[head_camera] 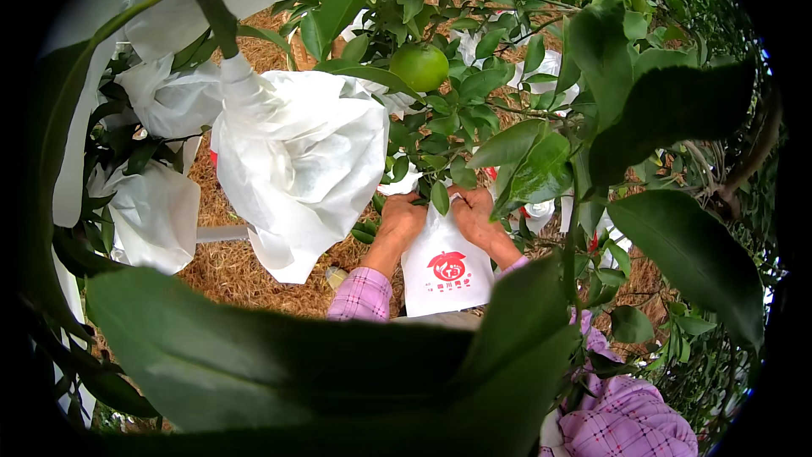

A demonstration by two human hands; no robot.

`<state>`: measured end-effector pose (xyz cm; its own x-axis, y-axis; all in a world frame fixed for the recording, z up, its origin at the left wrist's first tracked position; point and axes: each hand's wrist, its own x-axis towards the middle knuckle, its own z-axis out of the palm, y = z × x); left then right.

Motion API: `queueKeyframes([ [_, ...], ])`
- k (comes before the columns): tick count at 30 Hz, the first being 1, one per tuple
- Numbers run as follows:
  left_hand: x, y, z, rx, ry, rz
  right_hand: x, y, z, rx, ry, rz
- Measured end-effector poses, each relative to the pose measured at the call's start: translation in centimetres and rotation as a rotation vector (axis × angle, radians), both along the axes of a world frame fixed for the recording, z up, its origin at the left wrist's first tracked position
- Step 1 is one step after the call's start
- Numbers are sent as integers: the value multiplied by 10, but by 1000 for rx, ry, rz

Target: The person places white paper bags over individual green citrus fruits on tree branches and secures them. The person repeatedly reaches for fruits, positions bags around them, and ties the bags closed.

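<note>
A white bag [419,289] with a red printed fruit emblem hangs in the lower middle, among the leaves of a citrus tree. My left hand [402,219] grips the top left of this bag, its fingertips partly hidden at the gathered neck. On the other side, my right hand [476,216] grips the top right of the bag, fingers bent inward and partly behind leaves. What is inside the bag cannot be seen. Above both hands, a green citrus fruit [419,68] hangs uncovered on a branch.
A large white bag [304,158] is wrapped on a branch at the left, near my left hand. Further white bags [155,219] hang behind it. Big dark leaves [254,355] cross the foreground and right side. Dry straw [222,273] covers the ground. A checked pink sleeve [628,419] shows lower right.
</note>
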<state>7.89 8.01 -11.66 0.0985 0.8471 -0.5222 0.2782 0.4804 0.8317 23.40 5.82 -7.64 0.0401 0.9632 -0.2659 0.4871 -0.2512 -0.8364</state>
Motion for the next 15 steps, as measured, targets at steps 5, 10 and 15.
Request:
queueKeyframes([
  [5, 9, -1, -1, 285, 187, 70, 27, 3, -39, -22, 238, -191],
  [10, -2, 2, -7, 280, -22, 162, 9, 8, -8, -385, 651, -251],
  [15, 9, -2, -26, 303, -333, 346, 13, 0, 1, -527, 875, -304],
])
